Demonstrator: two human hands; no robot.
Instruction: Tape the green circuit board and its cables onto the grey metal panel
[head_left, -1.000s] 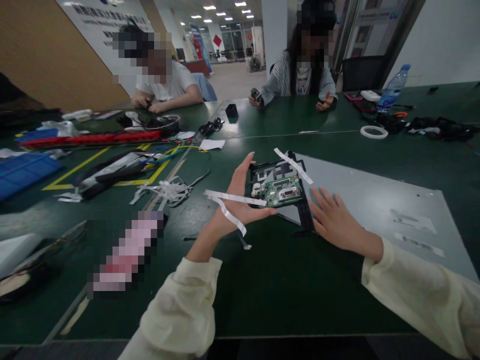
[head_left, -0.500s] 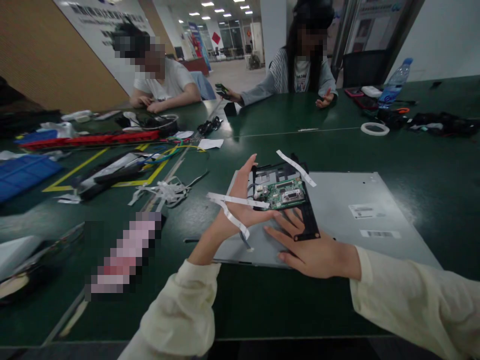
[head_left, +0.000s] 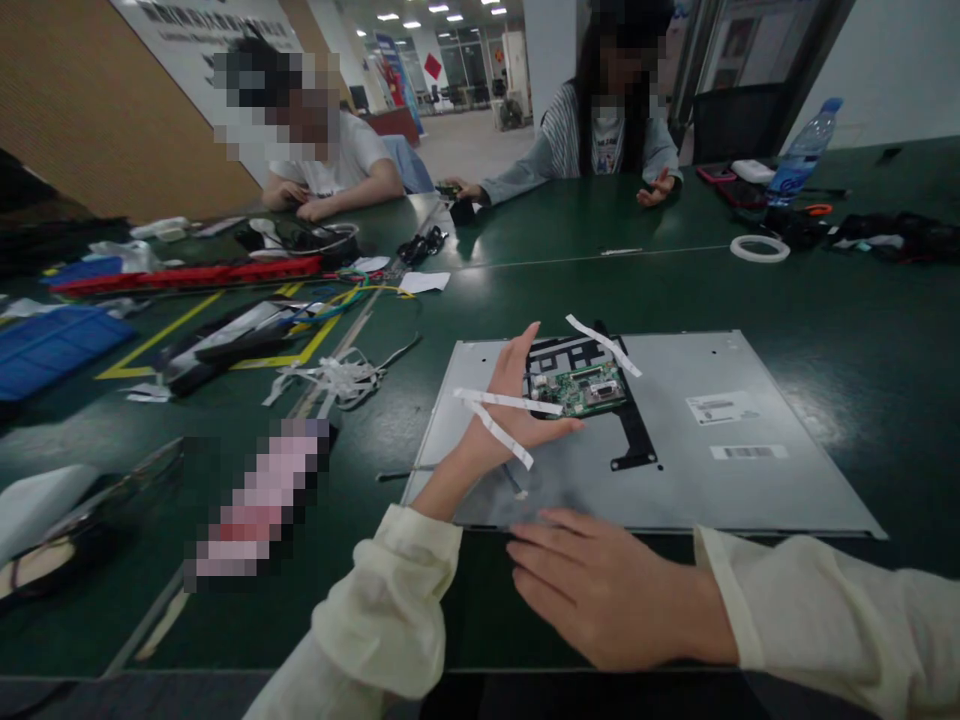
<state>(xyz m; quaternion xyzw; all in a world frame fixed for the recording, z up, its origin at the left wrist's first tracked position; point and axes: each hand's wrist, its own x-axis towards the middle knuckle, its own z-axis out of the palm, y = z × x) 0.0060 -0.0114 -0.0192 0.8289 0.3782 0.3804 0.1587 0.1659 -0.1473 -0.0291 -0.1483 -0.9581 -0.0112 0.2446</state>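
A flat grey metal panel [head_left: 675, 480], like the back of a display, lies on the green table. On it rests a black bracket [head_left: 636, 440] carrying a green circuit board [head_left: 585, 388]. My left hand [head_left: 502, 415] is at the bracket's left side, thumb and fingers spread along its edges. White tape strips [head_left: 499, 435] hang across that hand, and another tape strip [head_left: 604, 345] sticks up at the bracket's far side. Over the panel's near edge, my right hand [head_left: 607, 590] is empty, fingers stretched out and slightly apart. A short cable [head_left: 516, 482] shows below my left hand.
Tangled white strips [head_left: 337, 380], a pixelated pink item [head_left: 262, 505] and a blue tray [head_left: 60, 350] lie on the left. A tape roll [head_left: 760, 249] and water bottle [head_left: 806, 152] are at the right. Two people sit across the table; one person's hand [head_left: 471, 192] holds a small object.
The bracket with the circuit board has come down flat onto the panel. My right hand has drawn out from beneath it toward me. Across the table, a person's hand has lowered its object.
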